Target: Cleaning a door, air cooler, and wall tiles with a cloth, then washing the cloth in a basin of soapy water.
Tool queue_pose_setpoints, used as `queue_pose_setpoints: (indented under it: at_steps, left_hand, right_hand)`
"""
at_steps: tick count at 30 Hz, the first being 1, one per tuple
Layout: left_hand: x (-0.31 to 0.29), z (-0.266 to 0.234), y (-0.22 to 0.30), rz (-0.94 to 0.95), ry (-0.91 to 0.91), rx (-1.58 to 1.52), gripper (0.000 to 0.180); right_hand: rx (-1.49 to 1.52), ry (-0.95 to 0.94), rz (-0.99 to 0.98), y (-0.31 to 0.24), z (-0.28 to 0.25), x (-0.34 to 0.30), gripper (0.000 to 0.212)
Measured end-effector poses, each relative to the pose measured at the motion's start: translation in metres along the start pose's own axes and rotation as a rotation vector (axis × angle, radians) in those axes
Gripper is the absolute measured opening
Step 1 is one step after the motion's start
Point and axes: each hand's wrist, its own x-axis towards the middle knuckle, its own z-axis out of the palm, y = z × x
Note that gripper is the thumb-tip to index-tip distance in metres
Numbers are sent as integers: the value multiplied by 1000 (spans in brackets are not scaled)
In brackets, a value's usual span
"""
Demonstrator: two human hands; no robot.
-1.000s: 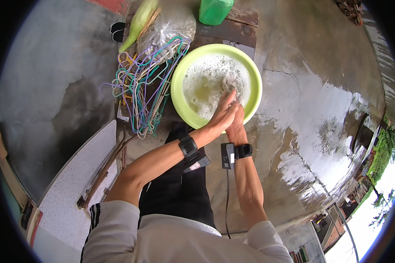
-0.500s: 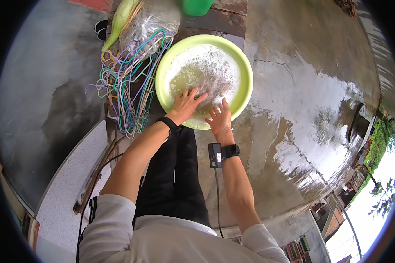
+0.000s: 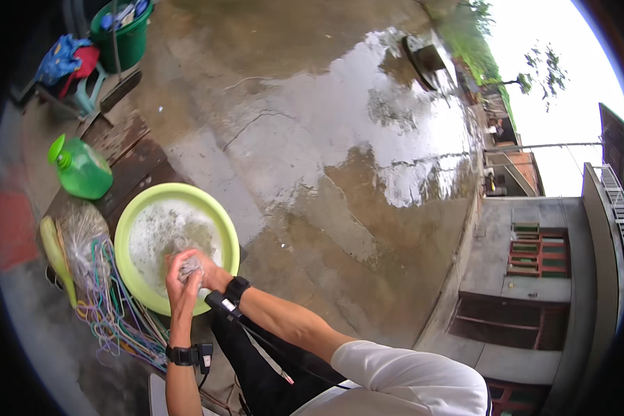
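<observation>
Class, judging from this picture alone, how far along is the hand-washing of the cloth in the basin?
Done: the green basin holds sudsy water and the grey cloth is wet. In hand: the left hand and right hand squeeze the cloth over the basin. Left: rinsing and hanging; the coloured hangers lie unused beside it.

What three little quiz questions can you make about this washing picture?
1. True or false: both hands hold a grey cloth over the green basin.
2. What lies left of the basin? A) coloured hangers B) a bicycle C) a red ball
3. Fill in: the green jug stands on the dark ____.

Key: 1 true, the left hand and right hand grip it together. 2 A. 3 boards.
</observation>
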Motion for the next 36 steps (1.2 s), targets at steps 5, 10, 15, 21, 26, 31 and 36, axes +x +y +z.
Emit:
queue_pose_setpoints:
  at_steps: [5, 10, 15, 21, 26, 31, 36]
  left_hand:
    - [41, -46, -67, -115, 329, -85, 31]
    - [5, 52, -14, -123, 125, -121, 33]
    - [42, -28, -55, -203, 311, -280, 34]
    - [2, 40, -3, -112, 172, -66, 31]
    - [50, -42, -101, -92, 266, 40, 29]
    - [28, -75, -126, -6, 421, 445, 25]
    - [6, -62, -132, 73, 16, 995, 45]
  right_hand:
    - [146, 357, 13, -5, 79, -27, 29]
    - [-174, 536, 295, -77, 26, -34, 31]
    - [-151, 453, -78, -35, 101, -53, 31]
    - [-36, 650, 288, -87, 74, -60, 24]
    - [-203, 436, 21, -38, 82, -61, 38]
    - [-147, 622, -33, -39, 51, -32, 43]
    - [-432, 600, -35, -45, 1, -21, 49]
